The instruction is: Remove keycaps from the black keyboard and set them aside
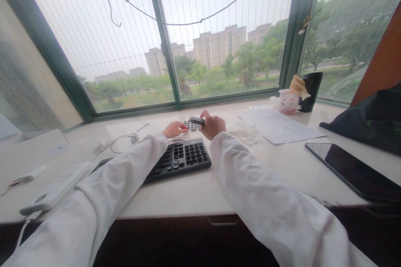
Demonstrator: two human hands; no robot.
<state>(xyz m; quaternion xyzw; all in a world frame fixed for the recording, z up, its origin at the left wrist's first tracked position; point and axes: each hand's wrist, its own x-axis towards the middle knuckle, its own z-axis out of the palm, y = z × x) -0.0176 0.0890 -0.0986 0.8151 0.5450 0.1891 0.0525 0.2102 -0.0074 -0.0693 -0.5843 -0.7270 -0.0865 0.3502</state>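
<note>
A black keyboard (pixel 181 158) lies in front of me, partly under my left sleeve; the blocks at its right end show bare key sockets with light outlines. Just beyond it is a patch of small dark key-like pieces (pixel 191 126), partly hidden by my hands. My left hand (pixel 174 129) rests low on the table, its fingers stretched towards the left edge of these pieces. In my right hand (pixel 214 126) is a slim dark tool (pixel 196 120), held above the pieces and pointing left; its exact kind is unclear.
Right of my hands lie a crumpled clear bag (pixel 244 134), paper sheets (pixel 282 127) and a phone (pixel 357 171). A plastic cup (pixel 288 102) and black tumbler (pixel 311 91) stand by the window. On the left are a coiled cable (pixel 133 137) and a white device (pixel 58 187).
</note>
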